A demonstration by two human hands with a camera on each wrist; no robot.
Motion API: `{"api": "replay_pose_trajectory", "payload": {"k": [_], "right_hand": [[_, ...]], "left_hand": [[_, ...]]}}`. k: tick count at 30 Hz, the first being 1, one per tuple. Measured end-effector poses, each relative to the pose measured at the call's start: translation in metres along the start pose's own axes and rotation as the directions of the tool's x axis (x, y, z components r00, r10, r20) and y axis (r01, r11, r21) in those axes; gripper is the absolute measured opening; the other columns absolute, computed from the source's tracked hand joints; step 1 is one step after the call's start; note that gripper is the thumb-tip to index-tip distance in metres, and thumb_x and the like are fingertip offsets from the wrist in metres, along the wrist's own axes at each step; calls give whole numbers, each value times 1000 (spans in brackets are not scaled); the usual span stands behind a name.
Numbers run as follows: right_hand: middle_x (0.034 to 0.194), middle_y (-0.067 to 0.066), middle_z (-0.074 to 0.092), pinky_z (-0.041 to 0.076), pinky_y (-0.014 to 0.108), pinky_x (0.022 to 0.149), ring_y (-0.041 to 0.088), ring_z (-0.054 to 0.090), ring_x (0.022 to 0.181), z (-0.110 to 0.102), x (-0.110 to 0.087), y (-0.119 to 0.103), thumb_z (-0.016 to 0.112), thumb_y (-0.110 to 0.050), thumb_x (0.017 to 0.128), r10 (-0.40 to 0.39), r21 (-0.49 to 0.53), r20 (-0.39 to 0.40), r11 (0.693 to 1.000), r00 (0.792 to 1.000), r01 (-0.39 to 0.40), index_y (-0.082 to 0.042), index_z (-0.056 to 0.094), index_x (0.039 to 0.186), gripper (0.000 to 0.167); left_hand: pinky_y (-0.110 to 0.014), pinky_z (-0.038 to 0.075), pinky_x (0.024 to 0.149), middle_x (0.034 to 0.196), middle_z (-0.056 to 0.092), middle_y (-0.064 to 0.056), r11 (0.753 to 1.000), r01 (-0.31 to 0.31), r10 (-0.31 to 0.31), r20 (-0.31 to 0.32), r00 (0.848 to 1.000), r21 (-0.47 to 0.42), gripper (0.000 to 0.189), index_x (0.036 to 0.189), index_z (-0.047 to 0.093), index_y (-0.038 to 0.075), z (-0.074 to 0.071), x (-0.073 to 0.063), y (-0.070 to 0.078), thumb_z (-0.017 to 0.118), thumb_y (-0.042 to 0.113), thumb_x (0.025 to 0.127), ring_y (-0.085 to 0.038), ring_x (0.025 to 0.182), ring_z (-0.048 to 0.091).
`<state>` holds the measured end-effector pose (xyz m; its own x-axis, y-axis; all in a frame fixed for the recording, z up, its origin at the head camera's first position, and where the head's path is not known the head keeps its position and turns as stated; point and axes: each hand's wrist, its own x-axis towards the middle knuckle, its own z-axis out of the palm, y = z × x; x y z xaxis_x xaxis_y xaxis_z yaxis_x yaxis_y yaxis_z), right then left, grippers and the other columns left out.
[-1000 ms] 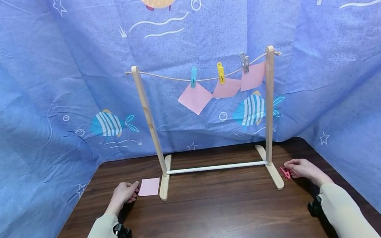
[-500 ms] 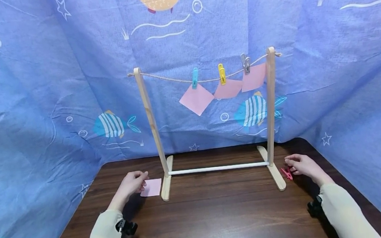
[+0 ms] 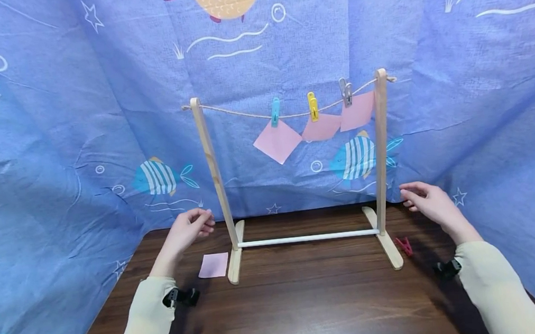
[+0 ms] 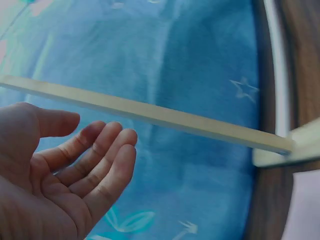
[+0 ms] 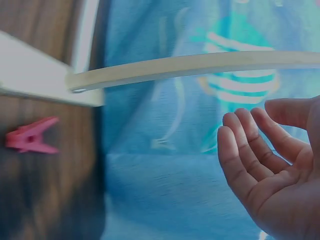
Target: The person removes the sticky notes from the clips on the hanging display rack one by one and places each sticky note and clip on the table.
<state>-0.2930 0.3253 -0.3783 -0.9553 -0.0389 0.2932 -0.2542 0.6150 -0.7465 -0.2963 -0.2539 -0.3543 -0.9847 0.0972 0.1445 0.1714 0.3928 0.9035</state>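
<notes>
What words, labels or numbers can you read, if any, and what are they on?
There are none I can read.
The blue cloth shows only drawings, like fish and stars.
The loose pink paper shows no writing.
Any marks on the red clip would be too small to read.

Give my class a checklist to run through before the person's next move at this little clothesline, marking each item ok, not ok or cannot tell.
1. Bare left hand free: ok, holds nothing.
2. Bare right hand free: ok, holds nothing.
3. Loose pink paper square lying flat: ok, on the dark brown wooden table, beside the pale wooden two-post stand.
4. Red plastic V-shaped clothespin unused: ok, on the table, clipped to nothing.
5. Bare stretch on the beige rope: ok, between the left post and the light-blue plastic clothespin.
6. Rope knots tight: cannot tell.
</notes>
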Motion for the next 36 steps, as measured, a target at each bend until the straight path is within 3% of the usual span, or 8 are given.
{"api": "replay_pose_trajectory", "payload": {"k": [3,8,10,15,21,24,28,36], "right_hand": [[118,28,65,55,16,72,-6,63,84,-7,1,-12,52,-26,107,-38,38,-58,998,998,40,12,53,136,47],[101,-16,69,54,13,75,-10,64,86,-14,3,-33,58,-25,104,-82,150,-131,984,988,101,5,59,130,40],[97,-26,67,54,13,76,-9,65,87,-15,4,-41,59,-24,104,-99,198,-142,972,985,126,-1,61,127,33],[105,-18,71,53,13,80,-3,68,95,-12,7,-67,61,-17,102,-161,316,-147,927,976,200,1,62,129,32],[113,-4,73,53,16,84,5,69,102,-8,9,-99,65,-8,99,-220,495,-172,824,960,277,12,56,134,41],[113,-2,74,53,17,86,7,69,103,-7,10,-111,66,-8,98,-221,528,-192,798,956,290,12,57,133,41],[111,-2,74,54,18,87,8,69,104,-7,10,-124,66,-11,98,-213,543,-232,781,949,308,11,58,132,41],[111,3,74,54,22,89,12,69,106,0,12,-142,66,-8,98,-250,644,-281,666,927,375,8,62,130,35]], "left_hand": [[-37,59,84,101,71,-14,999,-36,35,-25,999,-6,37,120,60,-10,-3,0,11,55,24,106,-23,90,71],[-38,56,91,118,67,-26,995,-85,84,-37,996,-49,40,126,58,-12,0,4,23,55,23,106,-26,102,70],[-35,56,92,122,64,-29,991,-107,105,-31,994,-78,42,127,58,-13,3,6,27,55,23,106,-24,103,70],[-34,53,96,127,63,-29,975,-157,157,-10,987,-158,41,131,57,-11,16,11,39,58,19,104,-21,108,68],[-34,53,97,130,63,-23,957,-212,214,-7,977,-199,39,133,59,-6,29,15,54,64,16,101,-12,108,68],[-31,53,97,131,64,-21,948,-231,232,-18,972,-220,41,134,59,-5,35,16,61,65,17,100,-20,113,66],[-36,51,100,132,61,-26,915,-256,257,-40,966,-311,40,133,58,-7,44,19,68,64,13,100,-34,123,60],[-41,50,101,132,60,-30,887,-262,257,-66,964,-380,39,133,57,-10,65,27,70,64,9,100,-34,120,63]]}}
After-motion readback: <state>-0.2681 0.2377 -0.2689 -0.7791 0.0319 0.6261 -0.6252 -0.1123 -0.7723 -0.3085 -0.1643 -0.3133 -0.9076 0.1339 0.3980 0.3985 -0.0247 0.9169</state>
